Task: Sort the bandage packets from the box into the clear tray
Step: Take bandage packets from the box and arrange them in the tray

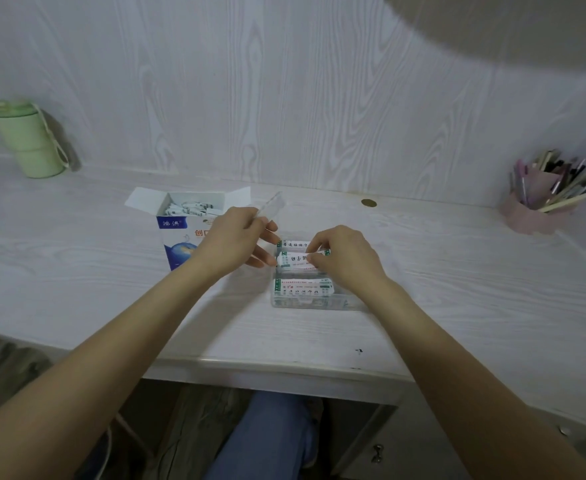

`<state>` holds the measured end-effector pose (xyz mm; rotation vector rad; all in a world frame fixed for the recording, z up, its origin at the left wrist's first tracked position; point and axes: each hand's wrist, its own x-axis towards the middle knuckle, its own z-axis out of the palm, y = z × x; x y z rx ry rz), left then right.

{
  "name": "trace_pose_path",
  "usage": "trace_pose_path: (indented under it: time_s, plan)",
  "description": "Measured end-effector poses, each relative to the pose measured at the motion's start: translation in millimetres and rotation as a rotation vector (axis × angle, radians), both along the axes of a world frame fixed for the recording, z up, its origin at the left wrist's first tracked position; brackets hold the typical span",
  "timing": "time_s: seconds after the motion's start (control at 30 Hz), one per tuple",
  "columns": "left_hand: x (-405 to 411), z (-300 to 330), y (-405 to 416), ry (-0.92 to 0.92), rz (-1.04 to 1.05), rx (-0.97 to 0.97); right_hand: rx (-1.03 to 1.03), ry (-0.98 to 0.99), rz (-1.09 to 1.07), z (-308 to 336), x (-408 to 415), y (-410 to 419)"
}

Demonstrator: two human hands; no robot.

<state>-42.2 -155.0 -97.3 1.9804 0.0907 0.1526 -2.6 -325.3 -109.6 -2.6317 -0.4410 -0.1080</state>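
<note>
- the tray (314,303) is the landmark: a clear tray on the pale wood-grain desk (457,271), holding white bandage packets (302,289) with green print, in rows from near end to far end.
- the right hand (345,259) rests over the tray's middle and right side, fingers curled down, fingertips pinching the middle packet (293,258) at its right end.
- the left hand (234,239) is just left of the tray; thumb and forefinger pinch a clear lid (272,206) that tilts up and away behind the tray's far left corner, while the other fingers reach straight toward the middle packet's left end; whether they touch it i cannot tell.
- the box (177,233), blue and white with flaps open, stands left of the tray, just behind the left hand; more packets (191,207) lie loose inside.
- far left of the tray, against the wall, stands a green cup (25,140) with a lid and strap.
- far right of the tray is a pink holder (533,213) full of pens.
- behind the tray, a small round brass-coloured disc (368,203) lies on the desk.
</note>
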Motion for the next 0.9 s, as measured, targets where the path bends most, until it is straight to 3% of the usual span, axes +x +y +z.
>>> trace_pose_path:
  time_s: [0.47, 0.53, 0.6, 0.7, 0.9]
  plan:
    - [-2, 1, 1, 0.003, -0.026, 0.034, -0.039, 0.062, 0.072, 0, 0, 10]
    - [-3, 1, 3, 0.002, -0.058, -0.008, 0.098, 0.048, 0.076, 3, 2, 7]
    - [-3, 1, 3, 0.012, -0.107, -0.035, 0.389, 0.054, 0.088, 11, 2, 2]
    - [-2, 3, 0, 0.029, -0.203, 0.004, 0.729, 0.222, 0.101, 22, 1, -1]
    - [15, 6, -9, -0.087, -0.184, 0.155, 1.044, 0.48, 0.109, 30, 10, -7]
